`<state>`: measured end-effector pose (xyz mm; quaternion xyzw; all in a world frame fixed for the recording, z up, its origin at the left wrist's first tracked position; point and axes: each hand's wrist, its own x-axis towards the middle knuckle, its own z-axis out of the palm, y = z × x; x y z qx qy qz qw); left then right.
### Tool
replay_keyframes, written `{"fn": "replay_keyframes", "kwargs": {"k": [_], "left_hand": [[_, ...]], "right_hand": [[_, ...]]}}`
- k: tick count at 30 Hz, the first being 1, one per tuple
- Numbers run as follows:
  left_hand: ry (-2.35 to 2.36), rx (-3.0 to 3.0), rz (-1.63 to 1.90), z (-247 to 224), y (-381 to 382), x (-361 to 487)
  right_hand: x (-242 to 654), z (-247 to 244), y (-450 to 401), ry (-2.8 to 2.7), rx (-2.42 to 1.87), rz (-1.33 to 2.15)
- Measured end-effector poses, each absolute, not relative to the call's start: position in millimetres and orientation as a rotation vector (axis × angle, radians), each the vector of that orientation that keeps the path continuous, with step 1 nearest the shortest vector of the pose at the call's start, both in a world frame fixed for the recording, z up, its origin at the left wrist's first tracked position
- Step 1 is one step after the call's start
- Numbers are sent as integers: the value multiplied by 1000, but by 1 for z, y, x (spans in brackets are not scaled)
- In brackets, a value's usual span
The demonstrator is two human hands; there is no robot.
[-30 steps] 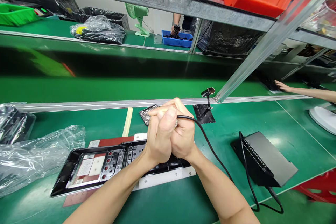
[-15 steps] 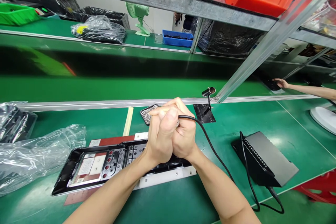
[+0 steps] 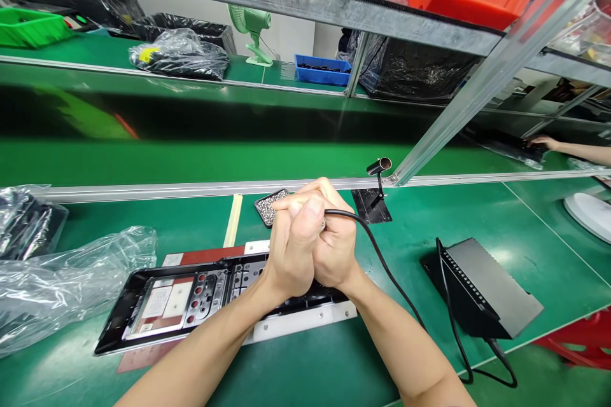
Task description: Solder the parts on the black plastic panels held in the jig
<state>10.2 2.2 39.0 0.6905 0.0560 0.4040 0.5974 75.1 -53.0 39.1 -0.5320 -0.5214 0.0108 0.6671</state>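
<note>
My left hand point(image 3: 293, 254) and my right hand point(image 3: 337, 245) are pressed together above the right part of a long black frame point(image 3: 114, 315). Both have their fingers curled round something mostly hidden, from whose top a black cable point(image 3: 377, 251) runs off to the right. What lies under my hands is covered. The frame rests on a white and reddish-brown fixture point(image 3: 305, 324). Just behind my hands is a small black tray point(image 3: 270, 206) of tiny metal parts.
A black box point(image 3: 482, 292) with a looped cable stands right. Behind my hands is a small metal tube holder point(image 3: 380, 167). Clear plastic bags point(image 3: 81, 280) lie left. A metal post point(image 3: 449, 76) slants up at right. Another person's hand point(image 3: 544, 142) is at far right.
My hands have not visibly moved. The other person's hand has moved right, and the dark wrapped item beside it shows farther right. A hand in the background at the top is gone.
</note>
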Motion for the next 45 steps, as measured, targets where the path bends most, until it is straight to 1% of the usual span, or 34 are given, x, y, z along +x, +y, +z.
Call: {"fn": "replay_keyframes", "kwargs": {"k": [9,24,30,36,41,43,45], "left_hand": [[110,1615,951,40,2,9],[127,1643,964,38,1,10],[114,1618,847,39,1,7],[48,1709,773,51,4,-5],[5,1929,734,55,18,-16],[28,1982,765,49,30,-25],[148,1958,790,38,43,-40]], "right_hand": [[74,41,-53,-1182,-1173,28],[75,34,-56,-1143,-1250,41],[74,39,-60,-1185,-1253,55],[75,44,-61,-1208,-1306,76],[73,47,-63,-1231,-1373,41],[72,49,-63,-1220,-1390,35],[70,50,-64,-1204,-1377,62]]}}
